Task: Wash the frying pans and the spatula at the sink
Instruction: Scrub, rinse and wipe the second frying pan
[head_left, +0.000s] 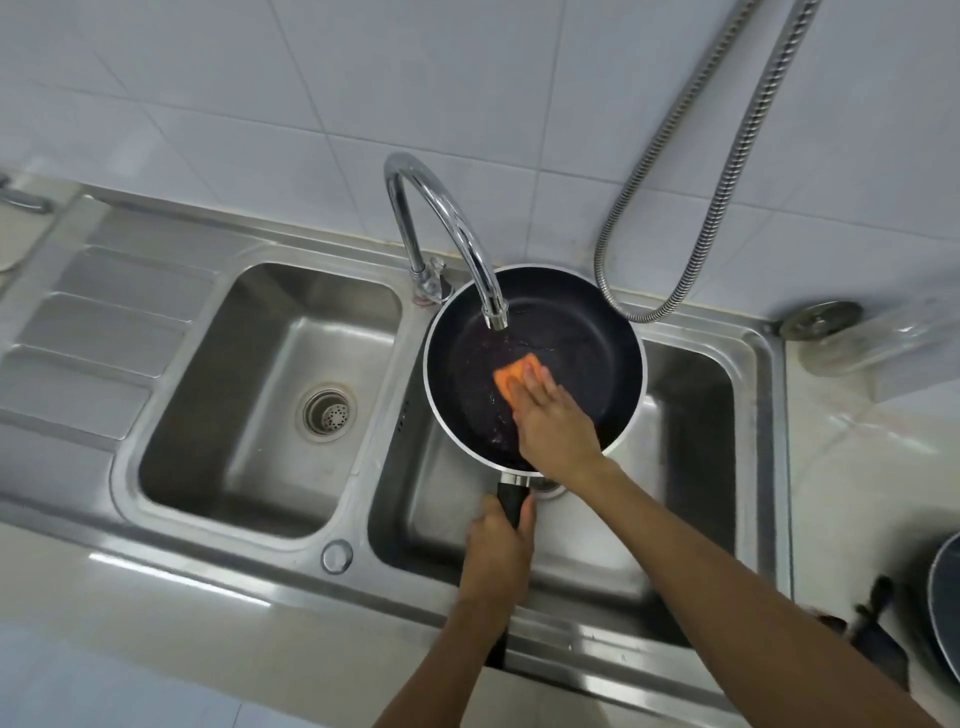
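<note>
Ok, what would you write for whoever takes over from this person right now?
Hands: left grip holds the handle of the frying pan, with the pan over the right basin. The right grip presses the orange sponge flat on the pan's inside, under water running from the faucet.
Done: nothing finished that shows; this pan is mid-scrub.
Left: rinse it, then wash the second pan at the counter's right edge and the dark, blurred utensil beside it, probably the spatula.

— What colour is the frying pan (582, 332)?
— Black inside, silver rim, black handle (511, 501).
— And the sponge (505, 378)?
— Orange. The sink (270, 364) is dull steel grey, the wall tiles (260, 78) white.
</note>
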